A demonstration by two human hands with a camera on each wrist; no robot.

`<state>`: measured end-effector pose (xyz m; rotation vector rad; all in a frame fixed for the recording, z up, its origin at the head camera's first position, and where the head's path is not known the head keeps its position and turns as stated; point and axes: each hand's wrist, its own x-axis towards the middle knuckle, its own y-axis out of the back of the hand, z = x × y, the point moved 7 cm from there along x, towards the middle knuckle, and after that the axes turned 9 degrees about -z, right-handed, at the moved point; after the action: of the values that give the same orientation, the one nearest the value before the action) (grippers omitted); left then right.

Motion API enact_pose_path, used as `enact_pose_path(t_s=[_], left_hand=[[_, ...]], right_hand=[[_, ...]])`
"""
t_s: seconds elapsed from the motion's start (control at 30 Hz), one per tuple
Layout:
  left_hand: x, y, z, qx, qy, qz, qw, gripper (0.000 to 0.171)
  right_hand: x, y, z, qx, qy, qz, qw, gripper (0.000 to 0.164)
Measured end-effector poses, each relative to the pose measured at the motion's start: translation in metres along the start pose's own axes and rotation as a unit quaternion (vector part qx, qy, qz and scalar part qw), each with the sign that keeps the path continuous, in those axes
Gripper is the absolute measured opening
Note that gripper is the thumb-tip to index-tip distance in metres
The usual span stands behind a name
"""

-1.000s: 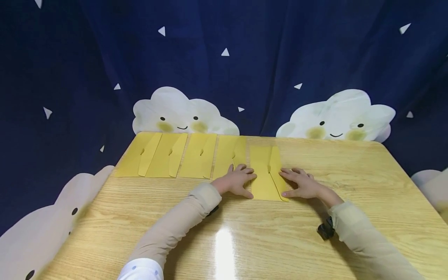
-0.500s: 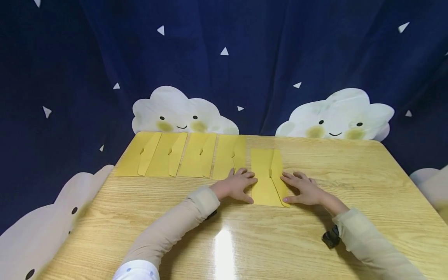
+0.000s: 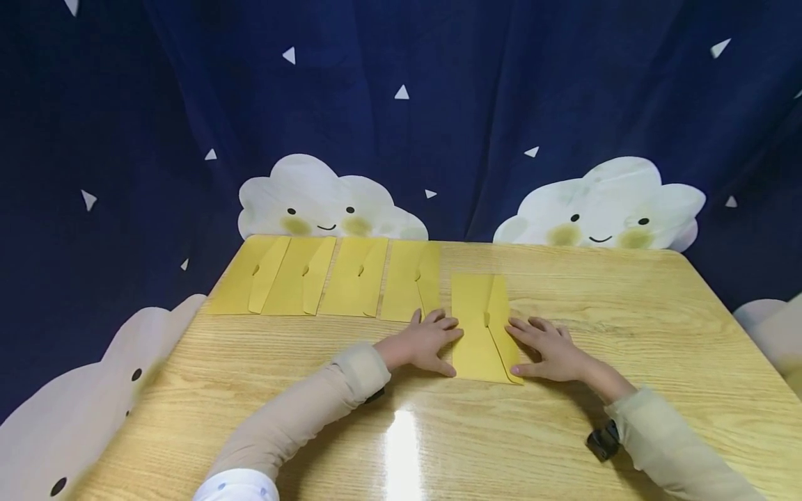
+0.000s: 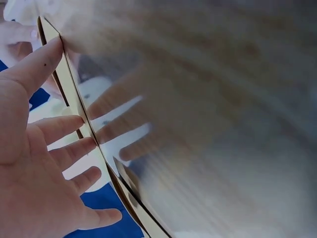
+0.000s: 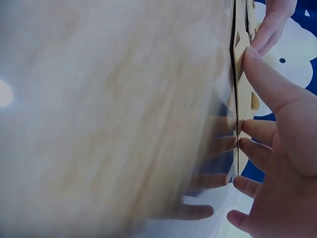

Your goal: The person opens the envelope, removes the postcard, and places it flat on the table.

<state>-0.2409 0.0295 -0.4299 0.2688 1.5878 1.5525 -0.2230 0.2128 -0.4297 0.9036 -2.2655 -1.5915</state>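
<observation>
Just right of frame centre, a yellow rectangular paper envelope (image 3: 471, 337) lies flat; left hand (image 3: 426, 344) and right hand (image 3: 553, 353), fingers spread, flank its long edges, apparently touching.

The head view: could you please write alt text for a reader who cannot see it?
A person's left hand and right hand touch opposite long edges of a yellow envelope lying on a wooden table. Four more yellow envelopes lie side by side to its left, and behind the table hangs dark blue cloth with smiling clouds.
</observation>
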Motion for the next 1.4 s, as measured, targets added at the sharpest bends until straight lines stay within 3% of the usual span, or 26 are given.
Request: enact_pose_path(t_s=[0.3, 1.4], left_hand=[[-0.005, -0.008, 0.006, 0.034, 0.0, 0.007, 0.9994, 0.081], [-0.036, -0.022, 0.033, 0.054, -0.013, 0.033, 0.9979, 0.079]], right_hand=[[-0.01, -0.003, -0.011, -0.005, -0.002, -0.001, 1.0, 0.077], [-0.04, -0.018, -0.04, -0.037, 0.001, 0.016, 0.999, 0.077]])
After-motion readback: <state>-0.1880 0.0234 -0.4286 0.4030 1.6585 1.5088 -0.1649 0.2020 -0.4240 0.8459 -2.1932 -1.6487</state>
